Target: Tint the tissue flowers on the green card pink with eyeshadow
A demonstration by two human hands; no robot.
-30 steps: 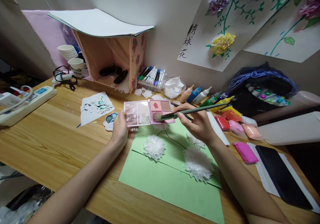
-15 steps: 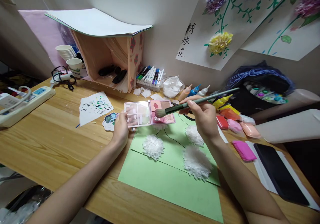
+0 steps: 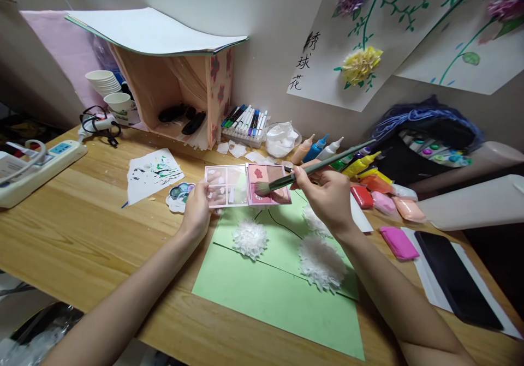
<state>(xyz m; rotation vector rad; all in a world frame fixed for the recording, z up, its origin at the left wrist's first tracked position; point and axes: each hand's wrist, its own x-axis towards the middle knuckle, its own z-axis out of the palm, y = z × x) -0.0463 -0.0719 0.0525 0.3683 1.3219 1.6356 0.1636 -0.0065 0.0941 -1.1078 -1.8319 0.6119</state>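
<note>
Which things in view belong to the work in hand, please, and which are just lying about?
In use:
left hand, holding open powder palette
right hand, holding brush
green paper, white ruffled flowers

Seemingly lying about:
paint-marked paper
felt-tip pens
paper cups
power strip

Front-left tabletop offers passage; bottles block behind

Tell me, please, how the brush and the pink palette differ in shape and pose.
The brush is long and thin, while the palette is flat and rectangular. The brush slants up to the right in view; the palette is opened out. The right hand holds the brush, the left hand the palette. Both are hand-held.
</note>
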